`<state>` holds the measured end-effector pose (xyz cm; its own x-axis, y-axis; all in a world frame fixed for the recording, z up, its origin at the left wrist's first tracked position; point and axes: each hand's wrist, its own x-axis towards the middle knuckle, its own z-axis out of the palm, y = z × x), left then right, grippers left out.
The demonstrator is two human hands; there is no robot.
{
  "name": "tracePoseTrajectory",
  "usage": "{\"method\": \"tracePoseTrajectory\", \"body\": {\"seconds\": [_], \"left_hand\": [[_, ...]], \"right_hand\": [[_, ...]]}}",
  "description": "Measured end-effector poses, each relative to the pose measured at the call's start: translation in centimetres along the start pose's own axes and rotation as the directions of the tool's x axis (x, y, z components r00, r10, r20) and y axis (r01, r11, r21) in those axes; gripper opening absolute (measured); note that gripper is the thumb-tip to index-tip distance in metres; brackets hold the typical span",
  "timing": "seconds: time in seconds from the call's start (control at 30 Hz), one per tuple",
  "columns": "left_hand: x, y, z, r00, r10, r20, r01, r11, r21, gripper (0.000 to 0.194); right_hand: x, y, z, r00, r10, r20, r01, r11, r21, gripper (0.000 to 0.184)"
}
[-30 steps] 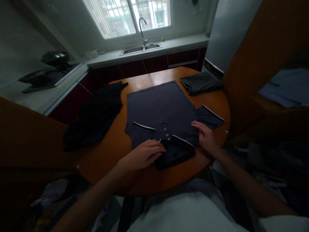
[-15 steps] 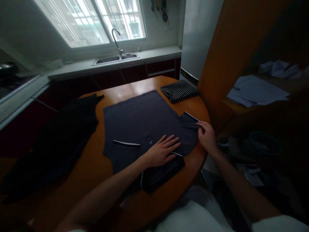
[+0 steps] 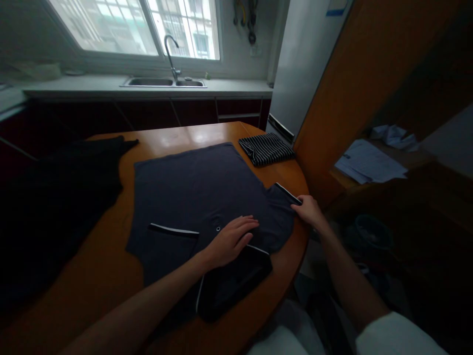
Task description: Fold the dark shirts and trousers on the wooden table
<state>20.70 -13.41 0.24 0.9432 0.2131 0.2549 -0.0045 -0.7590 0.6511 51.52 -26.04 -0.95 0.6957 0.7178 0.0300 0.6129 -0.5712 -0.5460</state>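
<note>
A dark grey polo shirt (image 3: 195, 182) lies spread on the wooden table (image 3: 103, 246). Its black collar (image 3: 234, 281), edged in white, is toward me, and one sleeve with a black and white cuff is folded inward on the left. My left hand (image 3: 232, 239) is over the shirt just above the collar, fingers stretched out; whether the palm touches the cloth I cannot tell. At the table's right edge, my right hand (image 3: 308, 209) pinches the cuff of the other sleeve (image 3: 283, 199) between thumb and fingers.
A folded black garment with white stripes (image 3: 266, 148) lies at the table's far right. Dark clothing (image 3: 62, 197) covers the left side. Beyond are a counter with a sink (image 3: 148, 83) and a fridge (image 3: 295, 64). Papers (image 3: 369, 162) rest on a shelf at right.
My left hand has turned more on its side, its fingers drawn closer together. My right hand has closed its grip on the sleeve cuff. The camera view has shifted.
</note>
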Motion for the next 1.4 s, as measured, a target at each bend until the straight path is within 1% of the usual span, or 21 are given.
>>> {"method": "tracePoseTrajectory", "body": {"seconds": [0.1, 0.17, 0.27, 0.33, 0.37, 0.4, 0.43, 0.5, 0.53, 0.57, 0.6, 0.67, 0.7, 0.77, 0.87, 0.97, 1.07, 1.13, 1.23, 1.3, 1.4], "left_hand": [[0.1, -0.7, 0.0, 0.982, -0.078, -0.173, 0.067, 0.995, -0.069, 0.036], [0.2, -1.2, 0.1, 0.964, -0.12, -0.239, 0.097, 0.99, -0.104, 0.036], [0.3, -1.7, 0.1, 0.948, -0.162, -0.273, 0.127, 0.982, -0.142, 0.035], [0.3, -1.8, 0.2, 0.946, -0.176, -0.273, 0.137, 0.978, -0.156, 0.035], [0.3, -1.8, 0.2, 0.944, -0.184, -0.272, 0.144, 0.976, -0.163, 0.035], [0.3, -1.8, 0.2, 0.941, -0.198, -0.275, 0.155, 0.973, -0.171, 0.035], [0.3, -1.8, 0.3, 0.936, -0.217, -0.278, 0.172, 0.969, -0.176, 0.035], [0.3, -1.8, 0.3, 0.922, -0.259, -0.288, 0.22, 0.962, -0.161, 0.037], [0.3, -1.8, 0.3, 0.917, -0.273, -0.29, 0.242, 0.961, -0.136, 0.04], [0.3, -1.8, 0.3, 0.918, -0.276, -0.286, 0.258, 0.961, -0.1, 0.042], [0.4, -1.8, 0.3, 0.923, -0.269, -0.276, 0.264, 0.963, -0.056, 0.044], [0.4, -1.8, 0.4, 0.941, -0.236, -0.244, 0.251, 0.967, 0.034, 0.044], [0.5, -1.8, 0.4, 0.949, -0.218, -0.228, 0.24, 0.968, 0.073, 0.042], [0.5, -1.8, 0.4, 0.959, -0.193, -0.207, 0.224, 0.965, 0.135, 0.038], [0.6, -1.8, 0.5, 0.962, -0.182, -0.203, 0.219, 0.96, 0.175, 0.035], [0.6, -1.9, 0.5, 0.957, -0.184, -0.225, 0.223, 0.962, 0.16, 0.033], [0.7, -2.1, 0.4, 0.945, -0.189, -0.266, 0.224, 0.969, 0.106, 0.03], [0.8, -2.2, 0.3, 0.931, -0.2, -0.306, 0.235, 0.969, 0.08, 0.029], [0.9, -2.5, 0.1, 0.914, -0.233, -0.332, 0.282, 0.954, 0.106, 0.026], [0.9, -2.6, 0.0, 0.917, -0.254, -0.308, 0.308, 0.941, 0.142, 0.024], [0.9, -2.6, 0.0, 0.923, -0.266, -0.277, 0.319, 0.933, 0.169, 0.024]], "right_hand": [[0.2, -0.4, -0.4, 0.998, -0.059, -0.022, 0.06, 0.997, 0.054, 0.006], [0.2, -0.8, -0.6, 0.995, -0.076, -0.062, 0.083, 0.989, 0.119, 0.007], [-0.3, -2.3, -0.7, 0.987, -0.102, -0.128, 0.127, 0.971, 0.203, 0.009], [-1.5, -4.0, -0.7, 0.971, -0.164, -0.176, 0.202, 0.953, 0.227, 0.012], [-2.2, -5.0, -0.6, 0.961, -0.215, -0.176, 0.254, 0.937, 0.24, 0.016], [-3.1, -6.0, -0.6, 0.948, -0.282, -0.149, 0.313, 0.914, 0.257, 0.023], [-4.0, -7.0, -0.6, 0.927, -0.363, -0.092, 0.374, 0.885, 0.278, 0.032], [-5.4, -8.5, -0.4, 0.854, -0.517, 0.059, 0.474, 0.819, 0.324, 0.052], [-5.8, -8.9, -0.3, 0.819, -0.562, 0.113, 0.5, 0.797, 0.338, 0.057], [-5.8, -9.1, -0.1, 0.805, -0.579, 0.132, 0.512, 0.789, 0.34, 0.056], [-5.5, -9.0, 0.1, 0.812, -0.572, 0.116, 0.511, 0.793, 0.332, 0.05], [-3.8, -8.3, 0.9, 0.857, -0.515, 0.018, 0.485, 0.818, 0.309, 0.032], [-2.5, -7.8, 1.3, 0.875, -0.483, -0.032, 0.47, 0.831, 0.297, 0.027], [0.4, -6.9, 2.3, 0.888, -0.451, -0.091, 0.457, 0.847, 0.27, 0.023], [4.6, -6.1, 3.7, 0.864, -0.499, -0.067, 0.502, 0.845, 0.187, 0.023], [7.4, -6.1, 4.5, 0.828, -0.558, 0.05, 0.548, 0.825, 0.135, 0.021], [8.7, -6.3, 5.0, 0.799, -0.582, 0.148, 0.569, 0.813, 0.126, 0.017], [8.9, -6.2, 5.4, 0.793, -0.584, 0.17, 0.571, 0.811, 0.125, 0.015], [8.9, -6.0, 6.0, 0.81, -0.574, 0.121, 0.562, 0.818, 0.123, 0.014], [8.7, -5.9, 6.5, 0.817, -0.573, 0.067, 0.565, 0.818, 0.111, 0.015], [8.4, -5.9, 6.9, 0.813, -0.583, 0.009, 0.579, 0.81, 0.091, 0.016]]}}
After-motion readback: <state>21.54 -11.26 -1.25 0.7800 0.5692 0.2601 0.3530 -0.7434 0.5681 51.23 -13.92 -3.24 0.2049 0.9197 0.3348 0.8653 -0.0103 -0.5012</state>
